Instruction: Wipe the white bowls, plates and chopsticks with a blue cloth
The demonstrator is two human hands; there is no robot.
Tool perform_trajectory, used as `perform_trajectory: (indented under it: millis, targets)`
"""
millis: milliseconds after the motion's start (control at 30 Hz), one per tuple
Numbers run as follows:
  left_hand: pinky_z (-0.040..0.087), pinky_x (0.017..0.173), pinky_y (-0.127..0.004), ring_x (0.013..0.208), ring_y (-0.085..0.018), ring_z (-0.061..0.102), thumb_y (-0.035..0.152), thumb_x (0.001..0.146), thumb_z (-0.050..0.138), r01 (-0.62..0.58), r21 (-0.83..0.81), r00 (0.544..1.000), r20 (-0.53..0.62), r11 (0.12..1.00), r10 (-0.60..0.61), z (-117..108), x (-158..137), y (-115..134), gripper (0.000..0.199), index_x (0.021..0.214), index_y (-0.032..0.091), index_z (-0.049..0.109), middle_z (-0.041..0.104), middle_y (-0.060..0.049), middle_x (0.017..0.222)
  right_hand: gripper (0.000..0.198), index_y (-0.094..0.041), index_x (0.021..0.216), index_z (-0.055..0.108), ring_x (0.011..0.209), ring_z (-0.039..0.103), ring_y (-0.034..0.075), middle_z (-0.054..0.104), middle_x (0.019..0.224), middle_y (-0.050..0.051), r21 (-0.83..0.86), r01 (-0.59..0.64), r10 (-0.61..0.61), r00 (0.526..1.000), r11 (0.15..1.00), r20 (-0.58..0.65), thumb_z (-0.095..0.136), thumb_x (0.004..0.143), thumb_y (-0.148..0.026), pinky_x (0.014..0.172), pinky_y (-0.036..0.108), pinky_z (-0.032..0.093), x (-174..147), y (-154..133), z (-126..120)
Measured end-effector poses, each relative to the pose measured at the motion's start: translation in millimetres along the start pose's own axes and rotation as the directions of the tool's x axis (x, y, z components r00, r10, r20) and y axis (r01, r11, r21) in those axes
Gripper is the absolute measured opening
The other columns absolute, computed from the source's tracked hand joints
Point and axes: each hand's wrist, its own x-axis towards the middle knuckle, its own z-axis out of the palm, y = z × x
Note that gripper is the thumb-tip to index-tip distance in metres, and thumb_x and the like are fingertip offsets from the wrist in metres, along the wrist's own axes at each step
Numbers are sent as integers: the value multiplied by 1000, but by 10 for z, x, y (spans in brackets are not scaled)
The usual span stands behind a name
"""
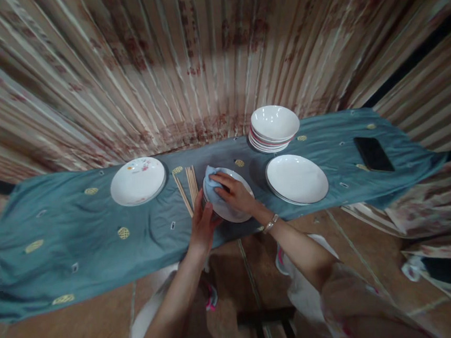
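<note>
while the plate (pixel 229 212) lies near the middle of the near edge of the surface (pixel 99 261), both hands are on it. left hand (pixel 203 221): clasping the rim on its left side, thumb uppermost; fingers below partly hidden. right hand (pixel 235 190): fingers closed over a blue cloth (pixel 211 185), pressed to the plate's far left part.

risk 1: plate slips over the near edge. likely cause: a hard stroke toward the body with a loose left clasp; the fabric covering looks smooth and wrinkled, so it could slide or ruck.

risk 2: the chopsticks (pixel 192 181), just left of the plate, get scattered. cause: left knuckles or a trailing cloth corner; a few already lie at an angle to the bundle.

risk 3: the bracelet (pixel 270 223) on the right wrist knocks the rim.

outward: right-hand plates (pixel 297 178) sit close to the near edge, exposed to a swinging right forearm. bowls (pixel 274 125), stacked near the far edge, could topple if the covering is tugged. flowered plates (pixel 138 181) left of the chopsticks, phone (pixel 373 154) toward the right end: lower risk, i judge.
</note>
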Motion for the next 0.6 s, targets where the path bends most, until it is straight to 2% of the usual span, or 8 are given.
perform_trajectory:
  millis: [167,300,433,600]
  targets:
    - [59,70,-28,108,-22,61,40,77,71,21,-15,1000,-9,1000,-21,-7,5,20,68,139,36,44,48,-6,144,37,-23,124,63,127,51,20,58,134,8,216,-4,-4,999,976,35,53,91,-39,111,36,35,-43,-85,85]
    - [59,67,-27,102,-20,63,41,74,74,11,-20,999,-33,1000,-12,-9,18,29,70,138,35,47,51,-6,141,33,-23,113,68,118,57,19,64,124,7,375,-47,2,993,926,120,60,87,-41,104,33,42,-130,-130,72]
    - [58,62,-25,92,-18,66,44,71,76,-6,-3,999,-50,1000,5,-25,28,27,71,137,33,49,53,-7,140,32,-20,105,70,109,62,19,68,114,7,444,-150,46,971,883,236,65,83,-42,95,31,47,-217,-155,-5]
    - [58,68,-27,84,-15,67,41,75,73,-7,-2,1000,-13,1000,7,-44,20,41,70,139,33,47,63,-6,124,31,-18,99,72,99,64,18,68,110,7,457,-264,84,922,849,378,69,78,-41,86,29,50,-291,-163,-138]
